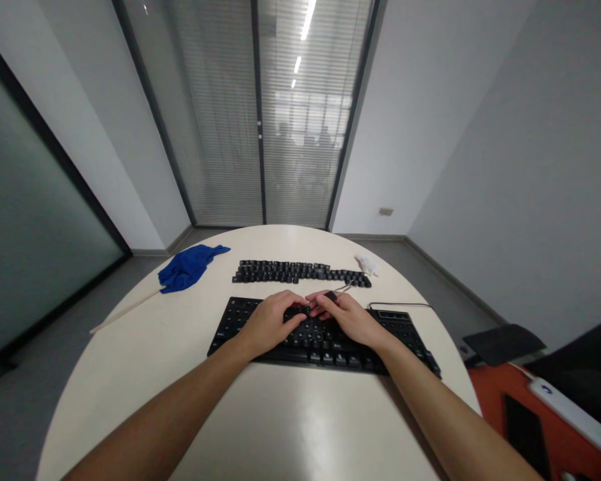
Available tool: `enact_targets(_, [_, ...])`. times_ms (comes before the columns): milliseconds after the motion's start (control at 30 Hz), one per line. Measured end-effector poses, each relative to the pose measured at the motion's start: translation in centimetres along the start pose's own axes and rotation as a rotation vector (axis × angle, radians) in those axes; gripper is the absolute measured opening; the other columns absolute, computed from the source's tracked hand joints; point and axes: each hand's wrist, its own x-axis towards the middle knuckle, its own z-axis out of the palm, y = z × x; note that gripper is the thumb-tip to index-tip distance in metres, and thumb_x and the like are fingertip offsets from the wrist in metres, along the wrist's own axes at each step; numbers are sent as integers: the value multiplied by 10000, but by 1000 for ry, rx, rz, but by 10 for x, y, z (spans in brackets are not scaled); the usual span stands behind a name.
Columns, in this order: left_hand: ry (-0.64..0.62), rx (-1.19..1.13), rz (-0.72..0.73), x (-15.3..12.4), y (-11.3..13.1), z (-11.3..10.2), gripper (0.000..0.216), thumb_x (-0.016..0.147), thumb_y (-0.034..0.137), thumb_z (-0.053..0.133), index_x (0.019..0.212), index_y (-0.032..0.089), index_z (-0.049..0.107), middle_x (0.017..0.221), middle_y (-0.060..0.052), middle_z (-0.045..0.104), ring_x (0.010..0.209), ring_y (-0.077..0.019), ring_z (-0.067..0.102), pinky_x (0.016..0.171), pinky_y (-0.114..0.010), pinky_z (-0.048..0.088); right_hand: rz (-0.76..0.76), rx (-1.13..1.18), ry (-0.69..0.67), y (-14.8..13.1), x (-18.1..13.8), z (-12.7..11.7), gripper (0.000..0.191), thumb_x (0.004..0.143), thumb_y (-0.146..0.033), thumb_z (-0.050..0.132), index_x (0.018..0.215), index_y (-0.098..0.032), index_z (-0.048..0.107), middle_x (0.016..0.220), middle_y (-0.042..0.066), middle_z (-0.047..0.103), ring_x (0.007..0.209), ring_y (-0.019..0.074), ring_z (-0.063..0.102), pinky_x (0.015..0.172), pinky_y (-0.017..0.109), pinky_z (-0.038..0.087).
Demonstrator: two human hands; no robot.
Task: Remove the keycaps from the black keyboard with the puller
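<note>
From here, the left hand [269, 321] and right hand [356, 321] hide part of the keyboard [318, 356]. The loose keys [266, 270] are too tiny to read. The table [260, 427] gets cut off at the bottom. Past the blinds [220, 133] it's all blurry.

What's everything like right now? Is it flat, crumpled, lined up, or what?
Keyboard: flat on the table, cable attached
Loose keycaps: lined up in rows
Blue cloth: crumpled
White tissue-like thing: crumpled
Blinds: lowered
Left hand: fingers bent, over the keyboard
Right hand: fingers bent, over the keyboard
</note>
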Motion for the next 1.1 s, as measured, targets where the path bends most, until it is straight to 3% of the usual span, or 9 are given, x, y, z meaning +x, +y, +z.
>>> enact_targets(200, [-17,54,6,0,-1,1,99,914,175,570,968,213,644,990,-30,692,948,-197,638,889,-355,492,90,130,21,9,4,7,518,839,-603,615,1087,-156,697,939,73,707,832,162,686,804,312,574])
enact_targets(433, [-14,52,-9,-1,1,1,144,892,206,604,1030,219,641,1045,-43,698,979,-212,648,896,-361,503,93,180,49,12,5,8,520,815,-610,641,1085,-171,699,936,70,709,825,158,696,812,316,585])
enact_targets(667, [-18,-37,-142,-1,-6,4,259,863,224,656,1112,225,587,1014,-30,716,933,-208,677,861,-351,523,44,186,29,11,5,7,478,845,-576,629,1091,-174,705,996,79,726,936,185,690,889,351,572])
enact_targets(867, [5,-61,-150,-1,-9,6,215,875,240,645,1077,218,572,983,-31,705,906,-199,669,837,-352,528,76,172,24,13,4,6,511,850,-609,601,1106,-179,707,1054,99,729,964,202,702,906,373,567])
enact_targets(1100, [36,154,-96,-1,-5,4,155,892,315,639,1005,215,602,907,-27,693,859,-212,653,782,-344,515,105,201,26,14,5,6,524,836,-615,618,1106,-176,714,1010,109,745,981,217,709,939,400,561])
